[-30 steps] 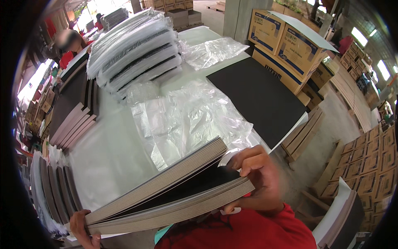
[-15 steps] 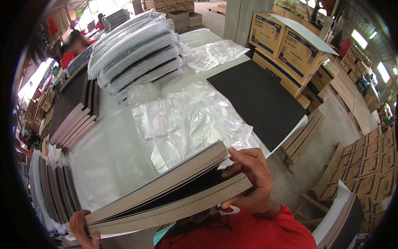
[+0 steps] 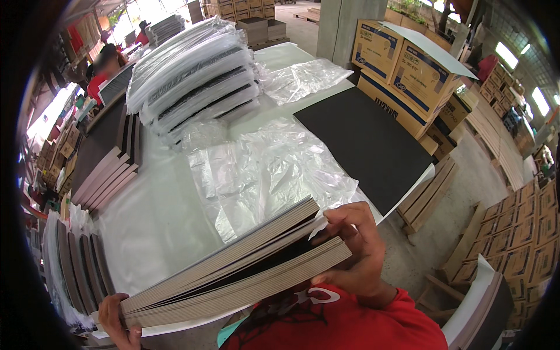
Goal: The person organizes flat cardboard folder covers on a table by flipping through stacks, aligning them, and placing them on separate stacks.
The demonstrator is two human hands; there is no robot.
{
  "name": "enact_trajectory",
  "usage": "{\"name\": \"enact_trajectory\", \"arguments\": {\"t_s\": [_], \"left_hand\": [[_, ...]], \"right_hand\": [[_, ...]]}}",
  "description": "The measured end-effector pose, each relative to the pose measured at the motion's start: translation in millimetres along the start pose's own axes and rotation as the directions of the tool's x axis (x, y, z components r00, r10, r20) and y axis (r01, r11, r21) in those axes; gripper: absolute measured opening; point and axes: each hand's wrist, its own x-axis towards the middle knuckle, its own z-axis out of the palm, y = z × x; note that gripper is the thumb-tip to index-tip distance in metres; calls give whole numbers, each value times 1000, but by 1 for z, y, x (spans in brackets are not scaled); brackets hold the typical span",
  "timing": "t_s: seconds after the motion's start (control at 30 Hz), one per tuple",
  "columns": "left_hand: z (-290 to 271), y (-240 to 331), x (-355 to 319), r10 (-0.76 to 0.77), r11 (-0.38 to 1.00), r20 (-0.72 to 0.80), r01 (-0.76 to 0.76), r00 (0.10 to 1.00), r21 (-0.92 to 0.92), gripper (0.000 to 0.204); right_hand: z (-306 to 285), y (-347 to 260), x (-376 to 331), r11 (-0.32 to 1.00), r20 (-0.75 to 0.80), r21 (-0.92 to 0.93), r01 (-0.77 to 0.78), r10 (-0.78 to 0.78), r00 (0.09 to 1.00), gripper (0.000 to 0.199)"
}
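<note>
Right hand (image 3: 356,254): fingers (image 3: 344,217) curled over the near-right end of the stack of boards (image 3: 233,274), thumb underneath, fingertips pressed into a gap they keep open partway down the stack; a black face shows inside the gap. Compared with a second ago the fingers sit higher and more curled on the stack's end, and the gap reads slightly wider. Judgement: the boards are being riffled or split at that point, not yet set down.

Left hand (image 3: 116,318): closed on the stack's far-left corner, fingers wrapped under, little of the grip visible.

Stack position: held edge-on just above the near edge of the white table (image 3: 151,216), tilted up to the right.

Beyond the stack: crumpled clear plastic bags (image 3: 262,169) lie on the table. To the right of the bags, a single black sheet (image 3: 367,140). Behind the bags, a pile of plastic-wrapped board bundles (image 3: 192,81). Cardboard boxes (image 3: 402,64) stand past the table's right edge.
</note>
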Motion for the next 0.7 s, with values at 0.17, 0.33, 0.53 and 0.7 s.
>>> {"name": "enact_trajectory", "arguments": {"t_s": [0.17,0.33,0.53,0.7], "left_hand": [[0,5,5,-4,1000,-6,4,1000,-28,57],[-1,7,7,8,999,-16,-9,1000,-48,59],[-2,8,6,-10,999,-8,10,1000,-47,58],[9,-13,-21,-155,987,37,156,987,-30,70]], "right_hand": [[-1,1,3,997,19,68,-43,42,999,64],[-2,-1,5,988,60,130,-78,71,996,65],[1,-1,2,960,34,237,-147,143,989,72],[-4,1,3,997,64,53,-61,57,996,78]]}}
